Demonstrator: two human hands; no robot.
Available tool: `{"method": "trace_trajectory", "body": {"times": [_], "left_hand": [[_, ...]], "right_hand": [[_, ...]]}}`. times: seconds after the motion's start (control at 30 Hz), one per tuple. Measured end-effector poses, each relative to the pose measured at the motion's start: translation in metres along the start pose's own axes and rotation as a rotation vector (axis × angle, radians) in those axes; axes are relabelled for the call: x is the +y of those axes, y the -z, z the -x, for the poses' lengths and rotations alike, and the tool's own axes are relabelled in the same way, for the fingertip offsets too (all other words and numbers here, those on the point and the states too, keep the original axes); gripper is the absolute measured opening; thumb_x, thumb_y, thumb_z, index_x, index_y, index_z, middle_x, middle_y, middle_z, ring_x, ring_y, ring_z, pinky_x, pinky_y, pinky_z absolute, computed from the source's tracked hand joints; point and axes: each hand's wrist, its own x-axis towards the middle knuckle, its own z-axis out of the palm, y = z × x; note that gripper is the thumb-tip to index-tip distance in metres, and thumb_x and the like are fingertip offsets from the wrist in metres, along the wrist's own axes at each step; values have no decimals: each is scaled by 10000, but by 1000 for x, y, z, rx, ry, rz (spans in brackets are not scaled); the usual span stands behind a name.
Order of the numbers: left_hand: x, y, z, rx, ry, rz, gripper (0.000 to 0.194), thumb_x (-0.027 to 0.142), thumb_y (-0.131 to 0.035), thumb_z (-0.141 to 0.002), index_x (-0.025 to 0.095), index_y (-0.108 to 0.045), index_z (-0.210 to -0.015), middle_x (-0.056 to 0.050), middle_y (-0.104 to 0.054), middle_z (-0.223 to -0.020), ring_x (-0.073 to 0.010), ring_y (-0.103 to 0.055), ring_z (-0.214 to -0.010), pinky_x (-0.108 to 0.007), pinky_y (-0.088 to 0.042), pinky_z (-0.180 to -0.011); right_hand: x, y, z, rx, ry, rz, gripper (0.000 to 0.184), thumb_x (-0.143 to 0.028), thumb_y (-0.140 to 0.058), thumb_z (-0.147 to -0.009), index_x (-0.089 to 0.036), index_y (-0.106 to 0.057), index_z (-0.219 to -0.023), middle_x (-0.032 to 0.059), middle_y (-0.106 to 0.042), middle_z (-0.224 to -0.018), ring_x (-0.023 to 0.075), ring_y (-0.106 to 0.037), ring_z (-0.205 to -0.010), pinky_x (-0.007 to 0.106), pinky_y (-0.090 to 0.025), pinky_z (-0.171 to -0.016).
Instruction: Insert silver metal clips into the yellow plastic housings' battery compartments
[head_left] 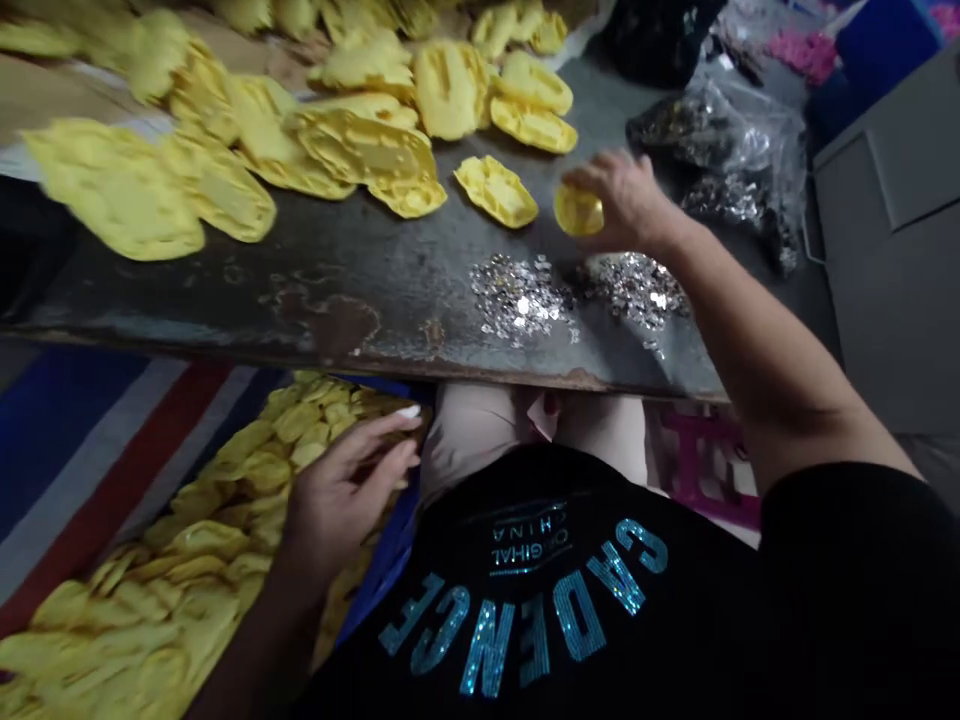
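Observation:
My right hand (626,195), slightly blurred, is closed around a round, shiny yellow object (579,210) above the table. I cannot make out its exact kind. Just left of it lies a single yellow sole-shaped moulded piece (496,190). Below the hand, small shiny metal bits are spread in a left pile (517,298) and a right pile (636,288). My left hand (337,490) hovers by my lap, thumb and fingers apart, with something white on a fingertip. Under it, many yellow pieces (217,540) fill a blue crate (386,560).
More yellow moulded pieces (367,150) are heaped along the back of the dark worktable (405,270). Clear plastic bags of metal bits (727,140) lie at right, near a grey cabinet (892,220). A pink stool (705,460) stands under the table.

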Motion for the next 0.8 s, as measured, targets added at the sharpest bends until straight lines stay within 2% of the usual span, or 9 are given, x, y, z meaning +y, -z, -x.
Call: {"method": "trace_trajectory", "body": {"times": [0.07,0.13,0.2,0.3,0.37,0.43,0.5,0.6,0.8], "left_hand": [[22,-42,-16,-37,38,63,407,436,-762,-1117,260,-767,-1483,-95,-835,-1389,-199,-815,-919,-279,-721,-698],[42,-78,-32,-221,158,444,587,587,-812,-1054,240,-713,-1518,-149,-834,-1405,-222,-843,-841,-302,-711,-577],[57,-104,-44,-371,236,653,641,660,-907,-952,217,-726,-1377,-104,-864,-1166,-231,-845,-752,-280,-671,-483],[68,-123,-50,-361,270,682,496,562,-966,-915,207,-707,-1144,5,-794,-871,-126,-679,-465,-197,-523,-346],[71,-125,-48,-296,297,639,450,457,-991,-882,222,-663,-1081,33,-793,-870,-92,-602,-384,-181,-454,-304],[74,-125,-44,-256,309,582,476,428,-999,-834,235,-617,-1043,47,-782,-836,-104,-588,-357,-187,-429,-290],[78,-126,-42,-248,307,529,473,427,-969,-827,241,-583,-1025,42,-772,-803,-116,-592,-358,-191,-429,-299],[85,-130,-40,-232,308,479,452,415,-935,-832,243,-559,-1015,17,-785,-814,-130,-629,-410,-192,-440,-326],[88,-131,-38,-214,300,444,449,419,-922,-846,259,-531,-998,17,-783,-783,-150,-642,-415,-207,-447,-327]], "right_hand": [[-24,12,39,212,126,-372,848,-575,-927,-886,-248,-649,-1617,59,-749,-1504,291,-720,-1334,456,-613,-1130],[-62,10,90,335,219,-827,914,-670,-895,-871,-296,-582,-1644,34,-719,-1548,285,-754,-1315,422,-685,-988],[-103,-7,141,380,213,-1117,835,-707,-871,-911,-336,-574,-1597,44,-733,-1520,301,-774,-1346,450,-712,-1041],[-134,-40,207,458,117,-1336,844,-610,-949,-927,-365,-537,-1622,87,-734,-1558,310,-781,-1396,495,-691,-1157],[-123,-51,240,398,69,-1217,850,-590,-989,-915,-369,-598,-1636,90,-757,-1578,320,-766,-1427,509,-668,-1172],[-93,-52,262,442,-65,-953,519,-496,-932,-999,-349,-766,-1468,74,-818,-1481,321,-766,-1387,529,-629,-1169],[-61,-51,271,529,-278,-656,118,-365,-823,-1076,-307,-860,-1173,50,-869,-1161,299,-799,-1131,519,-612,-1039],[-33,-56,264,422,-459,-365,103,-342,-783,-1063,-276,-850,-1023,57,-818,-1008,332,-750,-1057,563,-550,-1017],[-39,-70,236,283,-476,-209,167,-417,-757,-1062,-259,-794,-1021,84,-763,-1064,373,-681,-1172,614,-516,-1076]]}}
